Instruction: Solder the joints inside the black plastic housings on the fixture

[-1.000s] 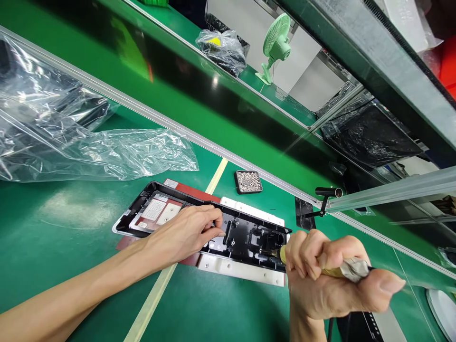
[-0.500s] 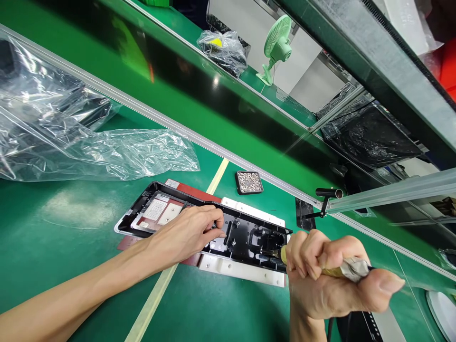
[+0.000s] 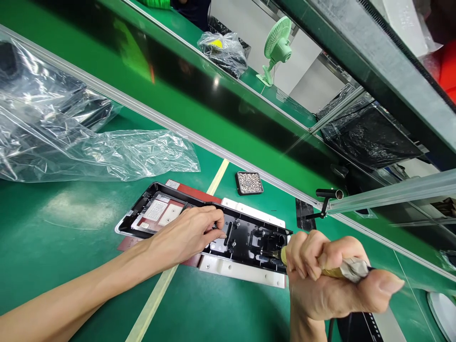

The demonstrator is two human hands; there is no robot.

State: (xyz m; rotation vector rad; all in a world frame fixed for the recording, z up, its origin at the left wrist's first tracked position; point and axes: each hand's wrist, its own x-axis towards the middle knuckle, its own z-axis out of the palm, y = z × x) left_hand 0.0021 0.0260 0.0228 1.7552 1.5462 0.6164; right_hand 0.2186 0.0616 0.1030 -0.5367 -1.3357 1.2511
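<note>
A long black plastic housing [image 3: 245,240] lies open side up in a fixture with white side blocks [image 3: 238,271] and a dark red base. My left hand [image 3: 199,228] rests over the middle of the housing, thumb and fingers curled close together; whatever they may hold is hidden. In my right hand [image 3: 331,278] is a screwdriver [image 3: 284,255] with a yellow, tape-wrapped handle. Its shaft points left into the right end of the housing, where the tip is hard to make out.
Beyond the housing stands a small black tray [image 3: 249,183] of tiny metal screws. Clear plastic bags [image 3: 142,152] cover the left side. A metal rail [image 3: 270,187] runs behind, with a black tube on a bracket [image 3: 329,194] at the right. A green fan [image 3: 279,45] stands farther back.
Both hands and the screwdriver stay in nearly the same place. At the far top, more of another person's dark clothing shows.
</note>
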